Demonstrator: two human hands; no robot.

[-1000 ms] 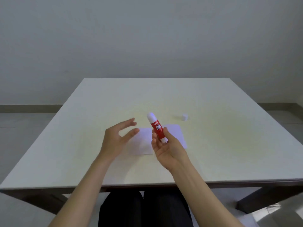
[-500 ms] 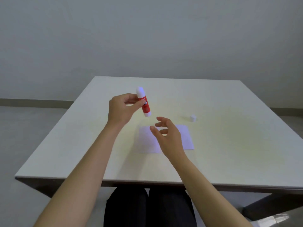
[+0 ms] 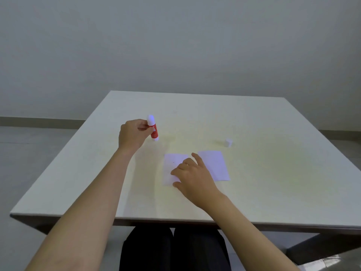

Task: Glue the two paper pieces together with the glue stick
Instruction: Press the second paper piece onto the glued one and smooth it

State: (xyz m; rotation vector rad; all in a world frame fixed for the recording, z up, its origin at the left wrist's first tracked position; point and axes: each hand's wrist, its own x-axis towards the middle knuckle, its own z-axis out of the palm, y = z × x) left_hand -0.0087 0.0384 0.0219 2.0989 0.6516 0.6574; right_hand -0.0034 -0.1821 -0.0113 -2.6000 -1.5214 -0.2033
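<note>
Left hand [image 3: 134, 134]: grips red-and-white plastic glue stick [image 3: 153, 128], setting aside. Right hand [image 3: 192, 174]: open on white rectangular paper pieces [image 3: 214, 165]. Next: overlap, press.

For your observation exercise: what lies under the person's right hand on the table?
Under the right hand lie two white paper pieces, one showing on each side, flat on the table. The hand covers their inner edges, so whether they overlap cannot be seen.
</note>
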